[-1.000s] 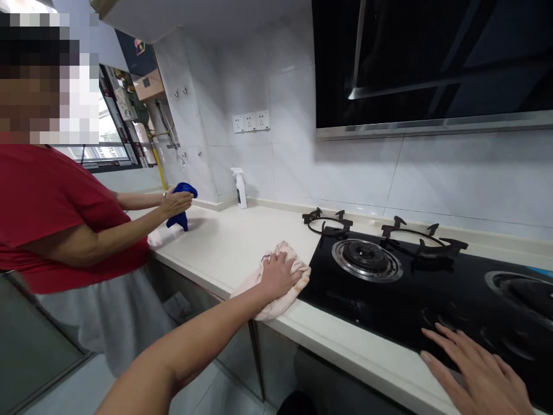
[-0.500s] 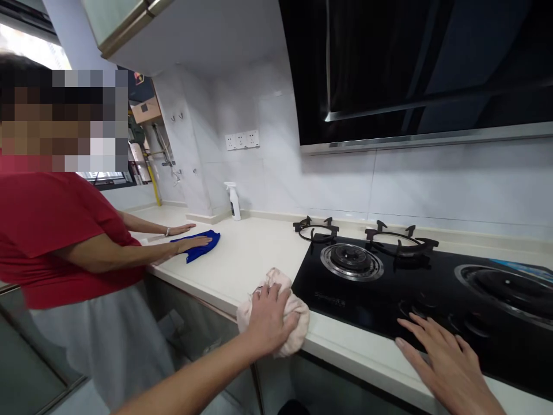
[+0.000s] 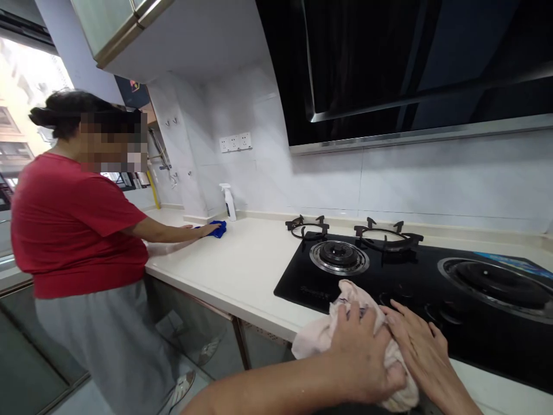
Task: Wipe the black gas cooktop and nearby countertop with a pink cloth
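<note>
A crumpled pale pink cloth (image 3: 314, 339) lies at the front edge of the black gas hob (image 3: 298, 294), partly hanging over the counter's edge. My left hand (image 3: 363, 351) is pressed over it, fingers bent into the fabric. Right beside it, my right hand (image 3: 421, 349) rests with outstretched fingers along the cloth's right side, near the hob's knobs. Its fingertips meet the cloth; whether they grip any of it, I cannot see.
To the left, a person in a red shirt (image 3: 86, 225) pushes a blue cloth (image 3: 219, 229) over the white counter (image 3: 228, 259). A white spray bottle (image 3: 228, 203) stands by the wall. Two pan supports (image 3: 389, 237) sit behind the hob, under a black range hood (image 3: 410, 69).
My left hand has carried the pale cloth rightward from the counter to the hob's front edge, meeting my right hand. The other person's blue cloth has moved back towards the wall.
</note>
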